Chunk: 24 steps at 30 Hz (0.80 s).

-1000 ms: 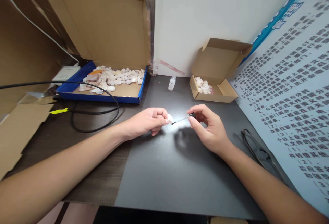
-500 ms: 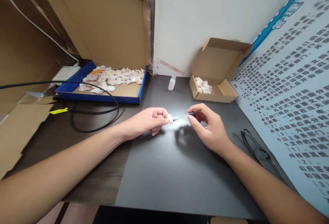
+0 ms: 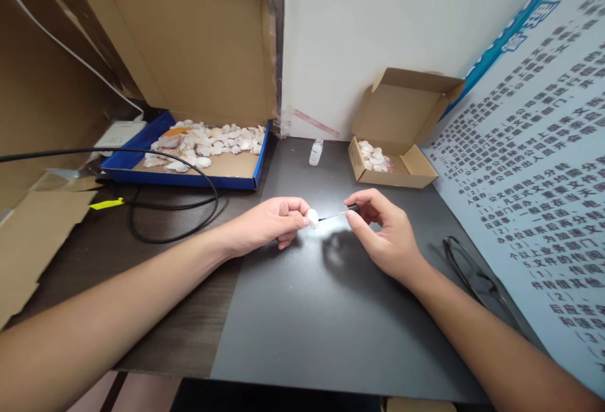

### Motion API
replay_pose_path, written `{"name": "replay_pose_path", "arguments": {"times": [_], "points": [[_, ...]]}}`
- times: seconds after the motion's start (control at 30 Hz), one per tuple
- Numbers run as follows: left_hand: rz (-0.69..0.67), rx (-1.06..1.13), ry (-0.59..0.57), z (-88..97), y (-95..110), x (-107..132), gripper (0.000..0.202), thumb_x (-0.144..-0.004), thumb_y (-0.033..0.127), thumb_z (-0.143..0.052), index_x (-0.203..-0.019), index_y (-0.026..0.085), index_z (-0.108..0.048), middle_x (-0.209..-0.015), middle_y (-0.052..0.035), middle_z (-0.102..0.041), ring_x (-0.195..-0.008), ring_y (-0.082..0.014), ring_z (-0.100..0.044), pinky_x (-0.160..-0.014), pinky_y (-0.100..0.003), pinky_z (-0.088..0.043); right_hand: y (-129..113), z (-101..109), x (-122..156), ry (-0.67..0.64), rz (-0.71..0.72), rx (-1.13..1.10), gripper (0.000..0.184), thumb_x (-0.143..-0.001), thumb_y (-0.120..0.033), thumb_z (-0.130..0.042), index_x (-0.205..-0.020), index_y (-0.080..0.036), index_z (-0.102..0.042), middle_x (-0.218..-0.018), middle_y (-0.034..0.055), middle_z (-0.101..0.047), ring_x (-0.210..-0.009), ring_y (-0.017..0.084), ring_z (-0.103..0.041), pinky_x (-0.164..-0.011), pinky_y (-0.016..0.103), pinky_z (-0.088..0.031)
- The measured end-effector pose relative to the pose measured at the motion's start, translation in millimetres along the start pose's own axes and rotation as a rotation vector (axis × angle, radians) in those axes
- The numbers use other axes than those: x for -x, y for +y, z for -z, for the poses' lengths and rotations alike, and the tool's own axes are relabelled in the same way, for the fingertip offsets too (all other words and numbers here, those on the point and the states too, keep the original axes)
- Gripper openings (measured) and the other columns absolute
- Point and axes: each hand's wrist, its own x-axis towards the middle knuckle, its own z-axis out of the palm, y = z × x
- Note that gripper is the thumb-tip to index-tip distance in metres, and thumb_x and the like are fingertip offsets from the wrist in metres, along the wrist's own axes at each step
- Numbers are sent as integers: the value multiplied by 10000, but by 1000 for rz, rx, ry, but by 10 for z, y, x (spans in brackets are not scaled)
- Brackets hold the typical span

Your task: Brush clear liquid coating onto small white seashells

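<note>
Between the thumb and fingers of my left hand [image 3: 278, 223] is a small white seashell [image 3: 312, 218]. My right hand [image 3: 382, 229] pinches the short black handle of a thin brush [image 3: 334, 216], whose dark tip points left and reaches the shell's right edge; whether it touches the shell or passes behind it I cannot tell. Beyond both hands stands a small uncapped glass bottle [image 3: 316, 152] with whitish contents.
A blue-edged cardboard box [image 3: 189, 177] of shells lies open at back left. A smaller open carton [image 3: 397, 179] at back right holds more shells. Black cable [image 3: 215, 210] loops at left; eyeglasses [image 3: 466, 270] lie at right beside a printed sheet [image 3: 534, 166].
The shell has turned slightly in my left fingers, and the brush's tip has shifted a little relative to it. Both hands stay almost in place.
</note>
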Motion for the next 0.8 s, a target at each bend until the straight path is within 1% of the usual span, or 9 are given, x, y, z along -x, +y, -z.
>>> {"name": "replay_pose_path", "arguments": {"times": [0.13,0.23,0.33,0.47,0.67,0.8], "points": [[-2,36,-3,-4,-10,-4,284,-826,400,-683,-846,160,-533,-537,86,-358,-486,-47,-336,-478,-182,-350,21,10,27,54,6,-67,80,-897,-224,-589,-976,-224,-594,-662,-36,-529,-570,127,-519,-568,275,-443],[0,51,-7,-2,-8,-5,295,-819,398,-701,-828,160,-526,-537,85,-380,-483,-43,-353,-472,-178,-330,31,0,48,29,20,-123,106,-911,-240,-592,-1017,-228,-589,-652,-38,-531,-569,135,-535,-573,286,-449],[2,65,-4,4,-5,-5,288,-818,385,-710,-823,155,-536,-557,81,-405,-484,-37,-369,-468,-173,-316,16,-4,39,-5,39,-78,91,-891,-211,-606,-982,-223,-599,-684,-33,-541,-572,121,-520,-569,273,-444],[5,97,13,4,-6,-6,293,-805,374,-729,-805,147,-544,-581,77,-409,-494,-31,-366,-468,-171,-327,2,10,18,22,38,-26,83,-864,-160,-601,-923,-220,-596,-704,-30,-534,-589,112,-496,-566,257,-434],[13,99,20,-1,-11,-12,273,-807,360,-724,-810,152,-548,-551,79,-379,-485,-36,-344,-469,-171,-339,15,9,48,49,59,-116,109,-893,-190,-598,-996,-225,-597,-688,-34,-537,-583,123,-521,-574,272,-441],[8,113,30,-3,-12,-12,276,-797,355,-736,-806,147,-556,-560,74,-397,-485,-32,-348,-463,-165,-339,1,2,33,13,68,-52,92,-871,-169,-609,-948,-219,-607,-716,-25,-561,-588,114,-514,-565,257,-445]]}}
